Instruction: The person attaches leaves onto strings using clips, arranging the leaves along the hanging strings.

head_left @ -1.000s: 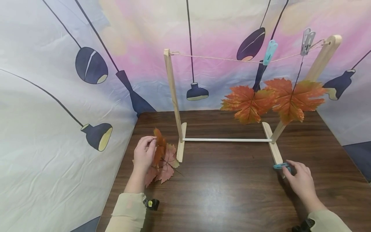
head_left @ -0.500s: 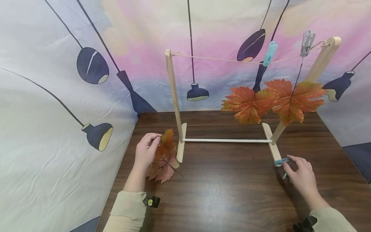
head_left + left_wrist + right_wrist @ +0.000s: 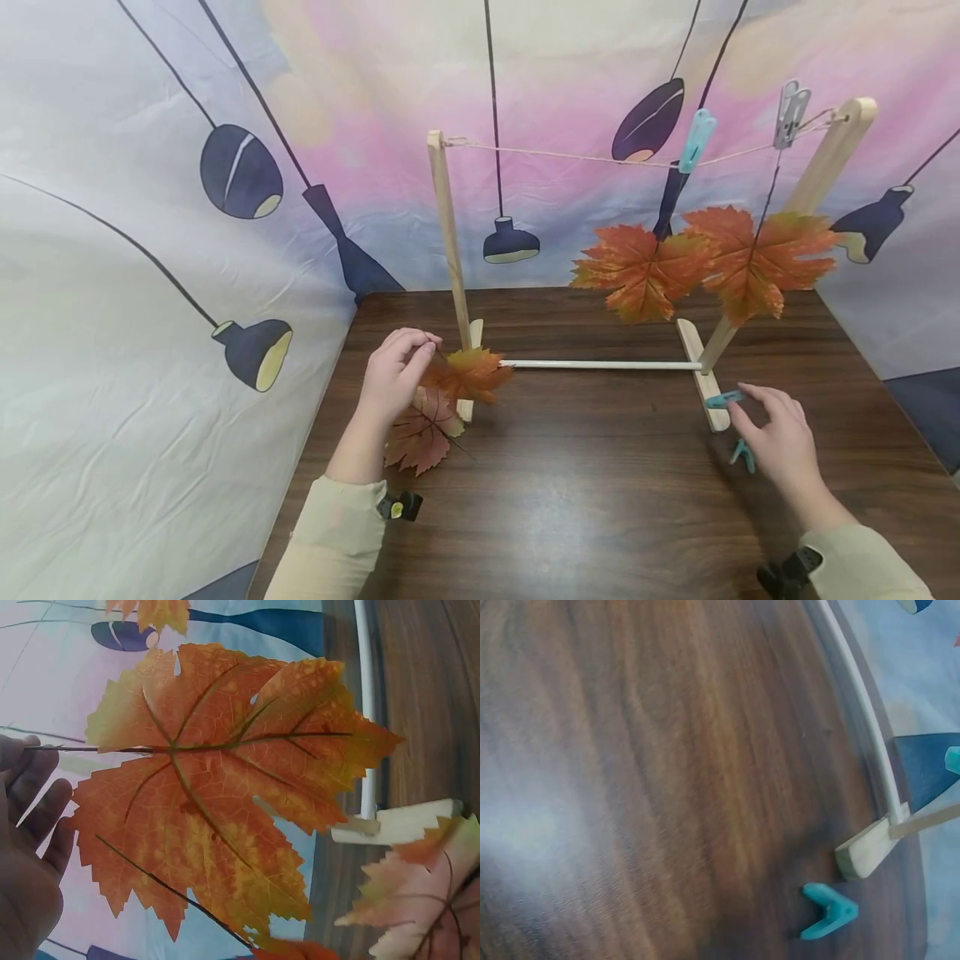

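Observation:
My left hand (image 3: pixel 397 371) pinches the thin dark stem of an orange maple leaf (image 3: pixel 195 765) between thumb and fingers. The leaf points right, in front of the frame's left post in the head view. Below it, a pinkish leaf (image 3: pixel 423 433) lies on the table. My right hand (image 3: pixel 780 433) pinches a teal clothespin (image 3: pixel 724 400) over the right foot of the wooden frame. A second teal clothespin (image 3: pixel 830 910) rests on the table under that hand. The right wrist view does not show the right hand.
Across the wooden frame (image 3: pixel 444 233) runs a string (image 3: pixel 555 153). On its right part, a teal clothespin (image 3: pixel 697 142) and a grey clothespin (image 3: pixel 791 117) hold two orange leaves (image 3: pixel 761 262). A white rod (image 3: pixel 600 364) joins the feet. Behind hangs a printed cloth (image 3: pixel 375 75).
The left hand has lifted the orange leaf off the pinkish one and moved right and slightly up. The right hand has raised one teal clothespin, leaving another on the table.

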Available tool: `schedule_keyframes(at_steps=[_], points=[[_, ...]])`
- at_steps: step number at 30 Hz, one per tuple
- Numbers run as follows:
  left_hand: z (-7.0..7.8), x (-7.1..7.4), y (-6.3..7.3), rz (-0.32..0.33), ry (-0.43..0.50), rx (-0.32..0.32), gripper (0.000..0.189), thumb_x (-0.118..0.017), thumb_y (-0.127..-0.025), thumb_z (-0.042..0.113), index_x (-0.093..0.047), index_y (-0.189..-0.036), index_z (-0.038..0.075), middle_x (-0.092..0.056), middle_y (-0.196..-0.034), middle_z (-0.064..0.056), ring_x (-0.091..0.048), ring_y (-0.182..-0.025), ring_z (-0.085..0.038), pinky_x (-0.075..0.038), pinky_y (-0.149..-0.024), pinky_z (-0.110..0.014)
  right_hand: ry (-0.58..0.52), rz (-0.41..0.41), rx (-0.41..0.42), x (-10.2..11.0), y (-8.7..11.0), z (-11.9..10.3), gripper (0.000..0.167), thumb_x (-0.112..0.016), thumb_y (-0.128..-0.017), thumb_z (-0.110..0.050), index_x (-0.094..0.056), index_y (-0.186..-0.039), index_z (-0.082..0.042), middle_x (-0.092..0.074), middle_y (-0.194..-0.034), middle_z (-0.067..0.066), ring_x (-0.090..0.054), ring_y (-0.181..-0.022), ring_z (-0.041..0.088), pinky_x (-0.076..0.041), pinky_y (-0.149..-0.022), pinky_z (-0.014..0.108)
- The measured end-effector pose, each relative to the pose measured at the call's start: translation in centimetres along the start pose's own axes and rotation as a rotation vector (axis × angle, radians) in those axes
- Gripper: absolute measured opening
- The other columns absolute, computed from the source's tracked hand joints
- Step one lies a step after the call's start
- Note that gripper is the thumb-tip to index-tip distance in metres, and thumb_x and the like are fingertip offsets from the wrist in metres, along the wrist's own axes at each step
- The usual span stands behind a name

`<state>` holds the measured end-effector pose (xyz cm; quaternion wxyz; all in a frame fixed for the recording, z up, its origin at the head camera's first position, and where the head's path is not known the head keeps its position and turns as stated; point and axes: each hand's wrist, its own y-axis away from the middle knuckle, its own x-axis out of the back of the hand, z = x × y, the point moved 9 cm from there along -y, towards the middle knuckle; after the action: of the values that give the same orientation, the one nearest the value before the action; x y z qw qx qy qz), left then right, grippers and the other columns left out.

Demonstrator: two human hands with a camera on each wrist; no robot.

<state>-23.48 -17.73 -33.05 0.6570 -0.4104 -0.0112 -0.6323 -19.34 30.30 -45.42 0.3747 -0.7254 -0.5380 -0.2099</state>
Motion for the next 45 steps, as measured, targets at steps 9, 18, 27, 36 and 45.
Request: schedule_keyframes(at_steps=[9,18,27,36,45], points=[[1.2,-2.0,-1.7,0.028,0.019,-0.069,0.008,-0.060,-0.088,0.000,-0.068,-0.088,0.001,-0.067,-0.092,-0.006,-0.055,-0.086,-0.020,-0.038,-0.077,-0.033,-0.019,-0.004,0.024,0.1,-1.0,-1.4,0.036,-0.058,-0.092,-0.016,-0.055,-0.119,0.007,-0.049,-0.119,0.026,-0.041,-0.108,0.041,-0.034,-0.079,0.054],[3.2,-3.3,-3.4,0.044,0.041,-0.147,0.010,-0.061,-0.087,0.000,-0.069,-0.091,0.003,-0.067,-0.092,-0.006,-0.054,-0.082,-0.018,-0.044,-0.070,-0.027,-0.057,0.055,0.075,0.7,-2.0,-3.6,0.033,-0.063,-0.088,-0.012,-0.058,-0.116,0.006,-0.053,-0.115,0.022,-0.044,-0.104,0.035,-0.033,-0.077,0.040],[3.8,-4.2,-4.5,0.046,0.073,-0.115,0.010,-0.061,-0.089,0.004,-0.069,-0.095,0.004,-0.067,-0.093,-0.005,-0.053,-0.083,-0.016,-0.043,-0.060,-0.023,-0.091,0.117,0.100,1.0,-2.6,-5.0,0.032,-0.064,-0.086,-0.006,-0.059,-0.115,0.006,-0.055,-0.111,0.018,-0.045,-0.102,0.030,-0.031,-0.077,0.019],[4.9,-4.0,-5.5,0.106,0.114,-0.144,0.012,-0.060,-0.089,0.005,-0.070,-0.096,0.003,-0.067,-0.090,-0.007,-0.053,-0.084,-0.020,-0.043,-0.062,-0.033,-0.139,0.142,0.100,1.7,-3.5,-7.0,0.033,-0.063,-0.087,-0.007,-0.059,-0.117,0.005,-0.054,-0.111,0.014,-0.040,-0.096,0.001,-0.031,-0.075,0.006],[6.0,-4.2,-6.3,0.137,0.115,-0.202,0.011,-0.061,-0.087,0.002,-0.069,-0.094,0.000,-0.067,-0.090,-0.009,-0.056,-0.086,-0.024,-0.041,-0.077,-0.036,-0.190,0.201,0.113,2.8,-4.2,-8.8,0.034,-0.063,-0.085,-0.004,-0.059,-0.118,0.003,-0.053,-0.107,0.002,-0.040,-0.092,-0.012,-0.033,-0.076,0.006]])
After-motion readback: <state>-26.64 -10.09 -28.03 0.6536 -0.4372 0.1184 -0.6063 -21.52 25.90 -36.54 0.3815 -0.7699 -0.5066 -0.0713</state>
